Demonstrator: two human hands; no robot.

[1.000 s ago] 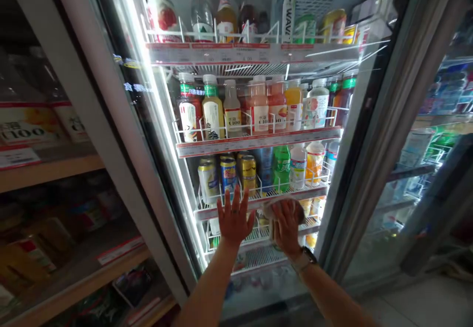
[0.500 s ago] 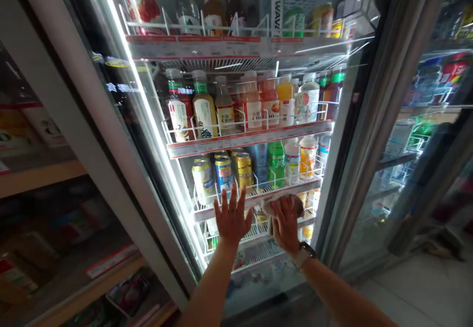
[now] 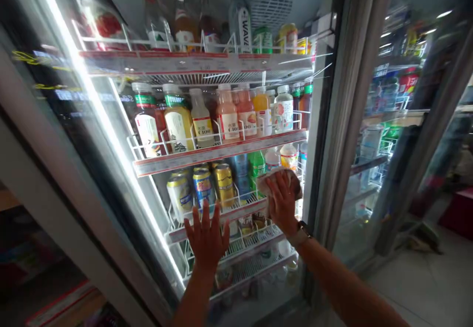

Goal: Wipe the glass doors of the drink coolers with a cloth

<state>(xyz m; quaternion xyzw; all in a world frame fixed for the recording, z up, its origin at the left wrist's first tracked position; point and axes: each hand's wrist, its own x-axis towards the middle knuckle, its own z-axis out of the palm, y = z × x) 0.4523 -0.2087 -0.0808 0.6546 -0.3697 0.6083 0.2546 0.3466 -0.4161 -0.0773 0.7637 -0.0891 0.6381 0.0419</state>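
Note:
Fingers spread, my left hand (image 3: 207,238) is up against the glass door of the lit drinks cooler, in front of the lower shelves. It holds nothing. Farther right, my right hand (image 3: 283,201), with a watch (image 3: 301,233) on the wrist, presses a pale cloth (image 3: 266,183) onto the glass. The cloth spreads around its fingers, and its right side looks darker. Behind the glass, drink cans (image 3: 202,184) stand above my left hand, and a green bottle (image 3: 256,163) stands just left of the cloth.
Juice bottles (image 3: 229,117) line the middle shelf; a top shelf (image 3: 207,63) carries more bottles and cans. A metal door frame (image 3: 342,120) runs along the right, with another cooler beyond. Wooden-edged shelving (image 3: 74,307) is at lower left, pale floor (image 3: 424,287) at lower right.
My right hand and the cloth have moved up the glass, from the lower shelf edge to the bottles. The view has shifted right; my left hand stays spread near the cans, slightly lower against them.

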